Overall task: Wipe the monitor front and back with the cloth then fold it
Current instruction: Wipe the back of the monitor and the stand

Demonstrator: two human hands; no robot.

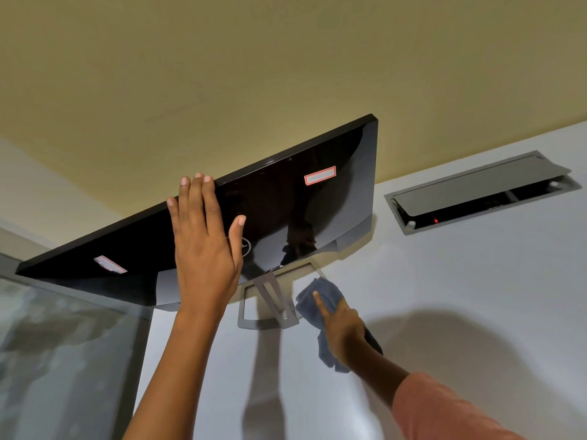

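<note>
The glossy black back of the monitor (286, 204) faces me, tilted, with two red-edged stickers on it. My left hand (203, 246) lies flat against the back panel, fingers straight and reaching up to the top edge. Below the panel stands the grey metal stand (270, 300) on the white desk. My right hand (341, 331) holds a bunched blue cloth (320, 300) just right of the stand, forefinger stretched out over the cloth. The cloth sits low, near the stand's base and the monitor's bottom edge. The screen side is hidden.
A white desk (444, 296) carries the monitor. At the right a grey cable box (479, 195) is set into the desk, lid open, a red light inside. A yellow wall rises behind. A glass panel (63, 344) borders the desk at the left.
</note>
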